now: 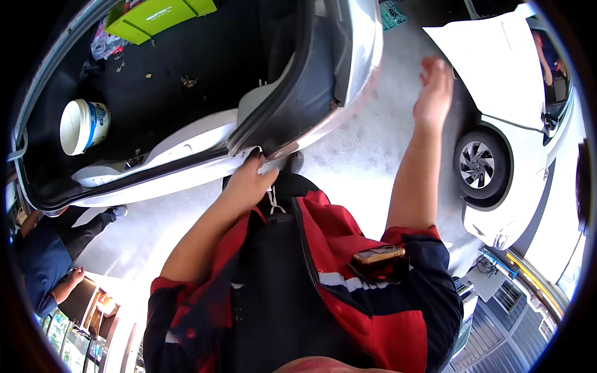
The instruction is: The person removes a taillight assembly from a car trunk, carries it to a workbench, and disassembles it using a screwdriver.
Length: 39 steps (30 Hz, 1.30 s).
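Note:
My left hand (248, 181) is at the rear corner of an open car trunk (205, 68). Its fingers are bent together against the pale sill, beside the black rubber seal (155, 176); the fingertips are dark, so what they grip cannot be made out. The thumb points to the right. Raised out to the right, my right hand (434, 90) holds nothing, its fingers apart and a little blurred. It is over the floor, between the trunk's side and the white car. Inside the trunk lie a white bucket (74, 127) with a blue band and a bright green box (160, 18).
On the right stands a white car (528, 161) with an open panel and a dark-spoked wheel (477, 163). A person (43, 261) in dark clothes is at the left, another (547, 53) at the far right. A phone (379, 253) sticks out of my jacket pocket. A green object (392, 15) lies on the floor.

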Each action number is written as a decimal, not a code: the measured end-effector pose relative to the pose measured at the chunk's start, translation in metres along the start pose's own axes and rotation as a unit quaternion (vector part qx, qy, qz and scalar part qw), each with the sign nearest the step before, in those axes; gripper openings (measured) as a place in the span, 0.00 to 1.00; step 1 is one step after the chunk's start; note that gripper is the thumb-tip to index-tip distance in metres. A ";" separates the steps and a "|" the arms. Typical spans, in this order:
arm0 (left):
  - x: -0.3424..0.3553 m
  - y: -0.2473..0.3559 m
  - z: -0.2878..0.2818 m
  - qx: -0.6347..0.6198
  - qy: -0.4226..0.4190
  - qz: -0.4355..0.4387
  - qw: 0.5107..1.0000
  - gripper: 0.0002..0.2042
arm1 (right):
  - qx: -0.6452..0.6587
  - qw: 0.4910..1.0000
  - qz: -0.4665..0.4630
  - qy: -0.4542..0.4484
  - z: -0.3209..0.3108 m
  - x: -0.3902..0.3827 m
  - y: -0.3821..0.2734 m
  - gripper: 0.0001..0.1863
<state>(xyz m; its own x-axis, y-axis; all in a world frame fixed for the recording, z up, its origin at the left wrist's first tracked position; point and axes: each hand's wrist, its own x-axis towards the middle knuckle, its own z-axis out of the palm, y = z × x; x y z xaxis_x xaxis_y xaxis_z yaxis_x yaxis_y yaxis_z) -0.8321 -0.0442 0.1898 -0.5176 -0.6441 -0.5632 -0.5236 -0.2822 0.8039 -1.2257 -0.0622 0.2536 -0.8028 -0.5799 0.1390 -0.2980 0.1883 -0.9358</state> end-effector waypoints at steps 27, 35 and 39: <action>0.031 0.023 -0.011 -0.172 -0.091 -0.174 0.965 0.31 | 0.368 0.849 0.296 -0.235 0.093 0.030 0.064 0.34; 0.022 0.034 0.004 -0.045 -0.111 -0.186 0.975 0.30 | 0.369 0.848 0.295 -0.239 0.089 0.032 0.068 0.32; 0.019 0.029 -0.001 -0.063 -0.116 -0.179 0.975 0.29 | 0.383 0.849 0.291 -0.219 0.092 0.025 0.059 0.32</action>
<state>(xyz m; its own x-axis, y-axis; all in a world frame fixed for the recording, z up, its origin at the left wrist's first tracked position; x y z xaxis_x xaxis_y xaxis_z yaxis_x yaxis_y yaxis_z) -0.8566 -0.0653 0.2022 -0.4629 -0.3144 -0.8288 -0.6189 -0.5548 0.5561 -1.2162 -0.1386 0.1721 -0.3788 -0.8365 -0.3961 0.6419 0.0709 -0.7635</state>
